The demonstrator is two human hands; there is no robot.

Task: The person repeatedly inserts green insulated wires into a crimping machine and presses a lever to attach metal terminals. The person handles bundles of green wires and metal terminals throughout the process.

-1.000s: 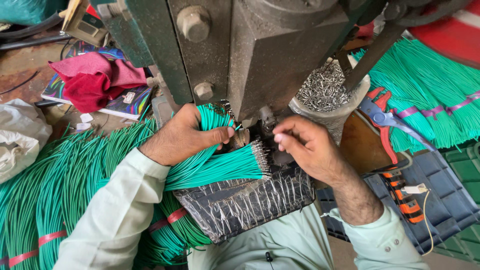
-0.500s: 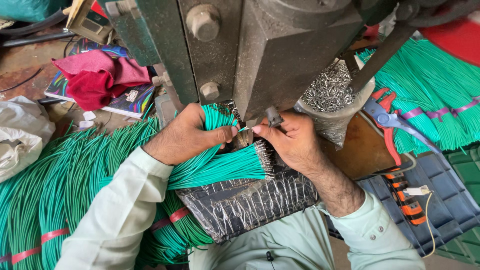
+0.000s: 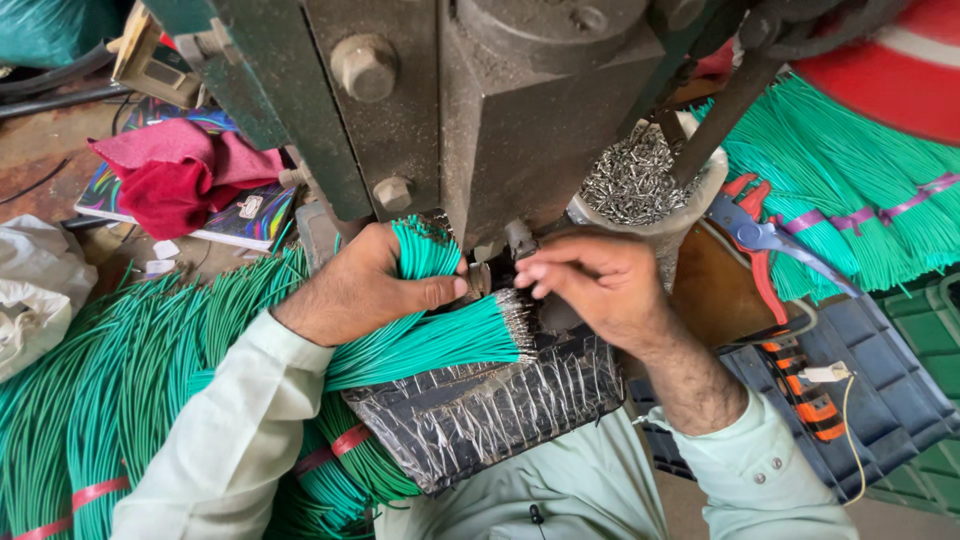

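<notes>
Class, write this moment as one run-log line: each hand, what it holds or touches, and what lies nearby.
left hand: grips green wire bundle | right hand: fingertips at press machine base | nearby: cup of metal terminals, pliers

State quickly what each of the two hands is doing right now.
Left hand: closed on a bunch of green wires.
Right hand: fingertips pinched together at the press; what they hold cannot be told.

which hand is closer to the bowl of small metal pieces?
Right. The right hand sits just below and left of the bowl of small metal pieces, nearly at its rim. The left hand is farther left, gripping the green wire bundle.
</notes>
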